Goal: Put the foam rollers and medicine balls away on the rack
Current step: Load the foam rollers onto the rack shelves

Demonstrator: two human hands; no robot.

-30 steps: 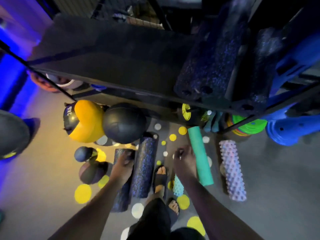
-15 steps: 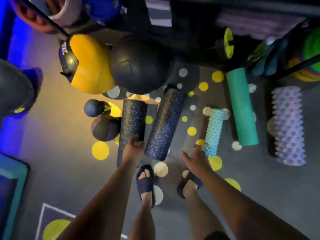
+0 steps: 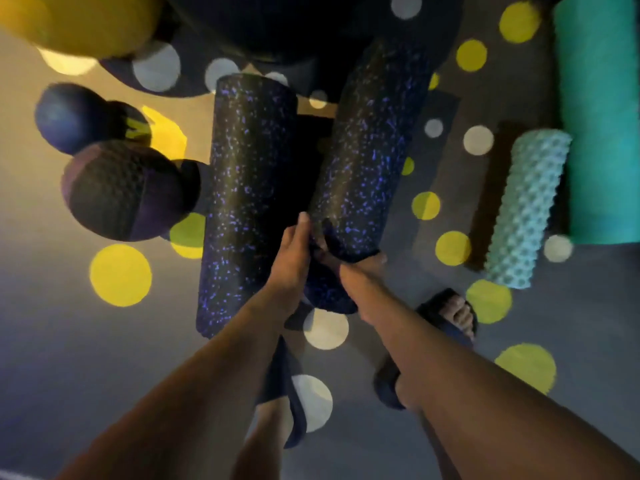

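Observation:
Two black foam rollers with blue speckles lie side by side on the floor, the left roller (image 3: 247, 202) and the right roller (image 3: 367, 161). My left hand (image 3: 291, 261) grips the near end of the right roller from its left side, thumb up along it. My right hand (image 3: 360, 271) curls round the same end from the right and underneath. A knobbly pale teal roller (image 3: 526, 209) and a smooth teal roller (image 3: 602, 133) lie to the right. A textured dark medicine ball (image 3: 121, 192) and a small dark blue ball (image 3: 69, 119) sit to the left.
A yellow ball (image 3: 69, 22) and a large black ball (image 3: 277, 22) fill the top edge, blurred. My feet in dark slippers (image 3: 450, 317) stand just behind the rollers. The grey floor (image 3: 104, 358) has yellow and white dots. The rack is out of view.
The view has dropped much closer to the floor. My left hand has left the left speckled roller, and both hands have come together on the near end of the right speckled roller.

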